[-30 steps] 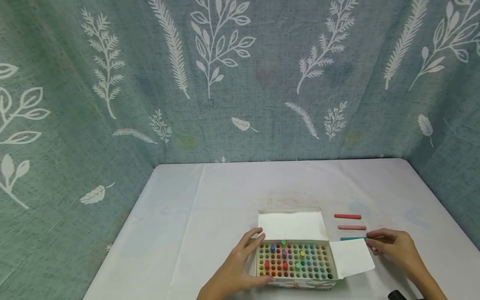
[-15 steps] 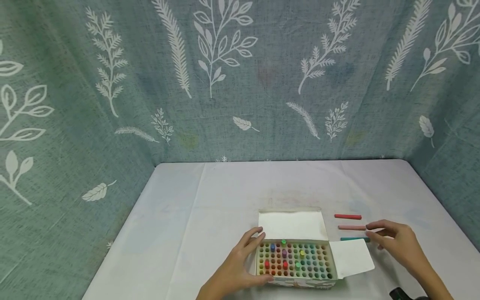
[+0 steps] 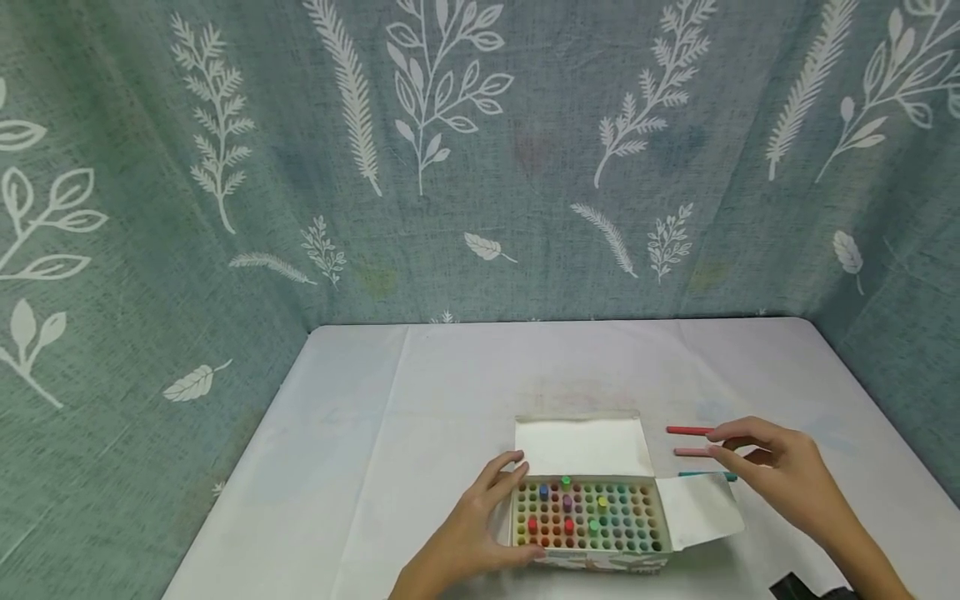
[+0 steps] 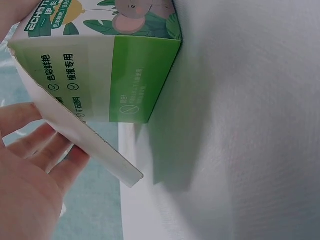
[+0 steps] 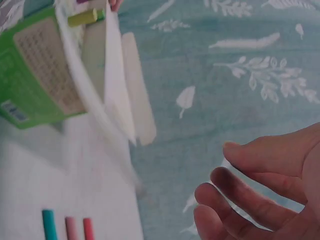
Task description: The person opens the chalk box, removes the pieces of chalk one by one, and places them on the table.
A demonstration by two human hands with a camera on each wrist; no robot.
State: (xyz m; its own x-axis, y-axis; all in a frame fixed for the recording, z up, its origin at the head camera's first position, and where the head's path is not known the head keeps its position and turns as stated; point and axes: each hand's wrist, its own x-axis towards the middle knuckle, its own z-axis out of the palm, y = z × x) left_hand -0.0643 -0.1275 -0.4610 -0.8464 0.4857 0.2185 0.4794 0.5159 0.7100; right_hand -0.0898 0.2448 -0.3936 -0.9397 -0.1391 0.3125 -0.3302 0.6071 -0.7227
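Box point(image 3: 600, 562) being gripped by left fingers point(image 3: 507, 485), and a roll-away is being risked if pink stick point(image 3: 691, 452) gets nudged by parted right fingers point(image 3: 738, 430)

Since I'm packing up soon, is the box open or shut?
The box is open: in the head view, its white back flap and side flap are spread outward, exposing the holed insert with coloured sticks.

Curtained nook — leaf-print cloth point(image 3: 525, 208) around a white table point(image 3: 450, 383); room type unclear.
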